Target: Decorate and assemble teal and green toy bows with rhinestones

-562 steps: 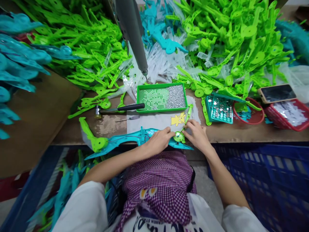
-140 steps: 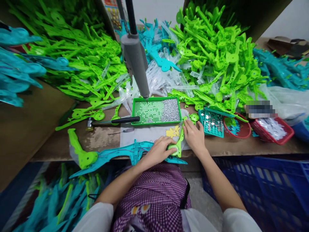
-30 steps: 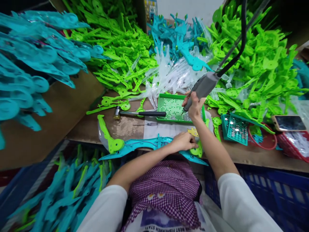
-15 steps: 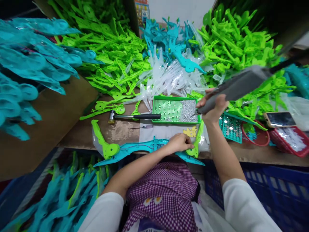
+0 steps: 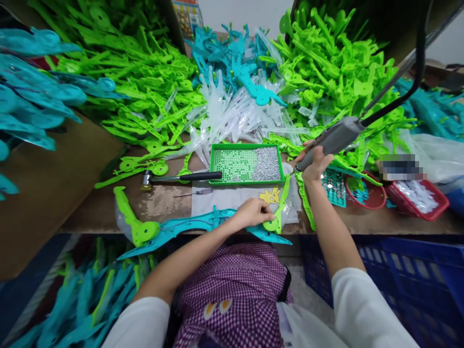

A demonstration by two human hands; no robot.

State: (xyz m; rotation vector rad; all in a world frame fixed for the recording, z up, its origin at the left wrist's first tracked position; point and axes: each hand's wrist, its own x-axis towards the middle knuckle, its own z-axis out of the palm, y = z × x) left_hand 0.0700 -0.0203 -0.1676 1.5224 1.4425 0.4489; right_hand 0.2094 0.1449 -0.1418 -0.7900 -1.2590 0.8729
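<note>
A long teal plastic toy part (image 5: 188, 225) lies along the bench's front edge, with a green piece (image 5: 279, 212) set on its right end. My left hand (image 5: 252, 213) is closed on that spot, pressing the two pieces together. My right hand (image 5: 314, 162) grips a grey powered screwdriver (image 5: 335, 139) that hangs on a black cable; its tip points left, just off the right edge of the green screw tray (image 5: 246, 164). Loose silver screws fill the tray's right half.
Heaps of green (image 5: 326, 63), teal (image 5: 32, 96) and clear plastic parts (image 5: 232, 113) crowd the back of the bench. A hammer (image 5: 181, 178) lies left of the tray. A teal tray (image 5: 331, 186), red baskets (image 5: 416, 195) and a blue crate (image 5: 416, 275) sit at right.
My right hand has swung the screwdriver from over the screw tray out to the tray's right side and tilted it lower. My left hand has stayed on the toy part.
</note>
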